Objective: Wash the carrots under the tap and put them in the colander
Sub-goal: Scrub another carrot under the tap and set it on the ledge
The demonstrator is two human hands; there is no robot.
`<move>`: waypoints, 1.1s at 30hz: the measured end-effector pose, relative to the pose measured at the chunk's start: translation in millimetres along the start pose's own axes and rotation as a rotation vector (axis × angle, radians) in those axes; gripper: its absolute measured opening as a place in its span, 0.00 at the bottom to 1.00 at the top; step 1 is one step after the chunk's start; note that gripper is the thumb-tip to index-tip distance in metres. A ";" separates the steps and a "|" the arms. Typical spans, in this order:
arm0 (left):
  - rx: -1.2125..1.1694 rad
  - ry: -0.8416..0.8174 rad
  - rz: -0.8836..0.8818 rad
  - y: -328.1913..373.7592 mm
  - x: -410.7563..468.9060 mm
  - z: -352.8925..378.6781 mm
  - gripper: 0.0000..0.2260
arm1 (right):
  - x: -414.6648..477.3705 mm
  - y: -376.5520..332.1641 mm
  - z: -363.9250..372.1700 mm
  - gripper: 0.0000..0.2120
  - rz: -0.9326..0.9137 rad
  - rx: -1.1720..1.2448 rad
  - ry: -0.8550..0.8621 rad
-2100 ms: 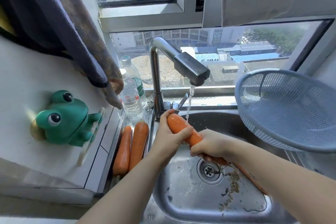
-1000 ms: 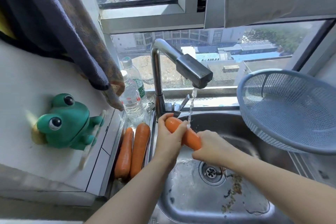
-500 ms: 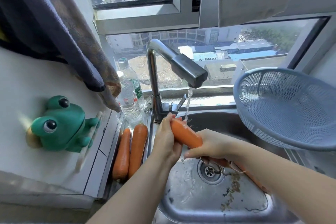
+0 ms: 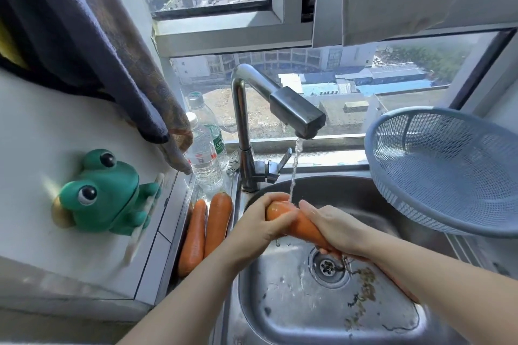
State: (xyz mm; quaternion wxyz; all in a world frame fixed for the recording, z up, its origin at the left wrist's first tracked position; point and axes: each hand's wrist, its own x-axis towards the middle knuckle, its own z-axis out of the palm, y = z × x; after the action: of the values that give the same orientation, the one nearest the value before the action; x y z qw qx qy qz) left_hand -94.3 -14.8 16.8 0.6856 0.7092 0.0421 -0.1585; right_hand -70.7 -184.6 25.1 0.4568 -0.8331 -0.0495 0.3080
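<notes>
An orange carrot (image 4: pixel 301 225) lies slanted over the steel sink (image 4: pixel 322 314), its thick end under the thin stream from the tap (image 4: pixel 297 113). My left hand (image 4: pixel 259 225) grips the thick end. My right hand (image 4: pixel 335 228) wraps the thinner lower part, hiding the tip. Two more carrots (image 4: pixel 206 228) lie side by side on the ledge left of the sink. The blue mesh colander (image 4: pixel 445 168) sits tilted at the sink's right rim with nothing in it.
Two plastic water bottles (image 4: pixel 201 157) stand behind the loose carrots, beside the tap base. A green frog holder (image 4: pixel 105 193) is stuck to the white wall on the left. Dark cloths (image 4: pixel 92 45) hang above it. The drain (image 4: pixel 328 265) has bits of debris nearby.
Both hands have been rubbing the carrot under the stream. The right hand slid up along it and the thick end sits a little lower and closer to the water than half a second ago.
</notes>
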 end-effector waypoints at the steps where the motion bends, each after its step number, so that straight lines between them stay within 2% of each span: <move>1: 0.086 -0.028 0.013 -0.4 -1.1 -2.1 0.18 | 0.7 2.3 -0.2 0.29 0.008 -0.008 0.006; 4: 0.098 -0.011 0.038 3.1 -1.7 -0.6 0.16 | 1.9 2.2 0.3 0.28 -0.040 -0.077 0.079; 7: 0.147 0.212 0.159 5.1 2.9 8.3 0.06 | -0.1 -2.9 3.3 0.29 -0.197 -0.260 0.199; 9: 0.156 0.354 0.195 4.2 7.3 13.7 0.03 | -1.2 -1.7 3.7 0.29 -0.286 -0.348 0.204; 12: 0.101 0.406 0.099 6.3 7.7 21.4 0.06 | -0.1 5.9 -1.3 0.32 -0.306 -0.458 0.153; 16: -0.076 0.440 -0.071 16.5 8.7 26.0 0.10 | -1.7 6.1 0.7 0.25 -0.252 -0.546 0.195; 18: -0.176 0.410 -0.150 21.8 10.6 26.1 0.11 | -3.8 1.9 2.3 0.24 -0.263 -0.589 0.276; 20: -0.245 0.383 -0.166 25.7 8.7 26.3 0.11 | -3.4 -0.9 1.9 0.28 -0.285 -0.611 0.345; 24: -0.197 0.388 -0.048 18.2 6.0 24.4 0.14 | 3.4 -3.4 1.9 0.37 -0.228 -0.594 0.351; 27: -0.147 0.394 0.022 7.1 3.0 22.7 0.15 | 12.8 -1.4 2.0 0.37 -0.186 -0.541 0.324; 29: -0.129 0.319 0.041 1.7 -0.2 19.7 0.14 | 18.8 2.9 -1.4 0.36 -0.169 -0.482 0.301; 33: -0.064 0.010 0.025 -1.8 -4.1 0.5 0.08 | 18.9 6.7 -6.1 0.28 -0.205 -0.549 0.298</move>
State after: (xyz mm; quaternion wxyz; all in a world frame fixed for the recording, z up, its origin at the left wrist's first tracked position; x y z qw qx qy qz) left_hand -98.8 -14.6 16.1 0.7097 0.6881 0.0417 -0.1450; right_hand -53.4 -186.1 13.3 0.2457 -0.9518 -0.1469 0.1103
